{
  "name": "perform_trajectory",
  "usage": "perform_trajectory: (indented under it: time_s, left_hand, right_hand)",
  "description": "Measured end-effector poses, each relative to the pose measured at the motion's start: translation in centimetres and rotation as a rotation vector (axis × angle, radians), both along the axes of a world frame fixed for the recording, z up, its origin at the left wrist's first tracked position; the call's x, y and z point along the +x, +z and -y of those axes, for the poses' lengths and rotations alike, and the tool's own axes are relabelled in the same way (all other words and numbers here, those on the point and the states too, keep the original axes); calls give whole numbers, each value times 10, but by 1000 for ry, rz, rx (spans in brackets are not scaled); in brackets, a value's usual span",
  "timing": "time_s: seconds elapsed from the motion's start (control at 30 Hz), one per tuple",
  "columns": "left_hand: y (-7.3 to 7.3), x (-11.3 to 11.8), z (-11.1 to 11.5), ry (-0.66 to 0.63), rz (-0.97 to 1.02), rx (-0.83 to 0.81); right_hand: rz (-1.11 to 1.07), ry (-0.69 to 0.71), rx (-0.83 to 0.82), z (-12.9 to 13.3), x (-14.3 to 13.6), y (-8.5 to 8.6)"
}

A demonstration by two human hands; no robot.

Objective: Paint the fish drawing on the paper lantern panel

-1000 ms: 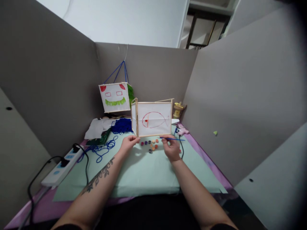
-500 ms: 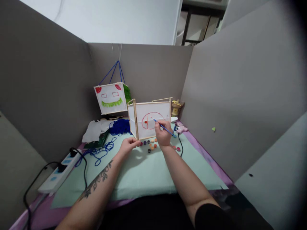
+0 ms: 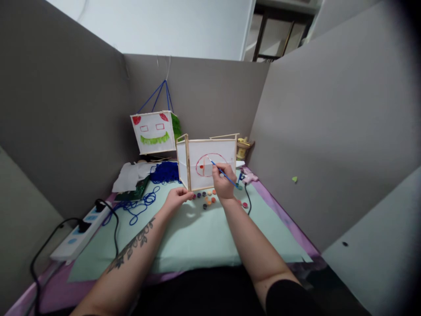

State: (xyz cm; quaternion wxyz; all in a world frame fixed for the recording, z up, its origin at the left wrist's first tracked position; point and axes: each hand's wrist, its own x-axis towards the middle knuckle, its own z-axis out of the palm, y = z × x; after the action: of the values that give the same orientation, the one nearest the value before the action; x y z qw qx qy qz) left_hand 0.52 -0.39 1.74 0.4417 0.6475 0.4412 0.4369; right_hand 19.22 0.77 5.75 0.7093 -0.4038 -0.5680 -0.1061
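A box-shaped lantern point(image 3: 213, 180) with a thin wooden frame and white panels stands upright, its front bearing a red oval outline and a small red spot. My left hand point(image 3: 177, 198) pinches the lower left corner of its frame. In my right hand point(image 3: 224, 182) is a thin blue paintbrush point(image 3: 228, 177), its tip at the front panel inside the oval. Several small paint pots point(image 3: 209, 199) sit on the green cloth point(image 3: 197, 237) below the lantern, partly behind my hands.
A second lantern point(image 3: 154, 131) with a painted face hangs by blue cords at the back left. Blue yarn point(image 3: 164, 172), white cloth point(image 3: 128, 177) and a power strip point(image 3: 80, 232) lie left. A pink glue gun point(image 3: 250, 176) and yellow spool point(image 3: 242, 148) are right.
The whole view has shifted slightly. Both hands keep their holds, and the brush tip remains near the upper part of the oval.
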Motion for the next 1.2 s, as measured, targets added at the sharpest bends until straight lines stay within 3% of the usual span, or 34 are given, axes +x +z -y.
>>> perform_trajectory:
  time_s: [0.93, 1.2]
  left_hand:
    - [-10, -2, -7, -26, -6, 33]
    - [-6, -2, -4, -28, -18, 41]
  right_hand:
    - [12, 24, -31, 7, -4, -1]
    - [29, 32, -79, 5, -2, -2]
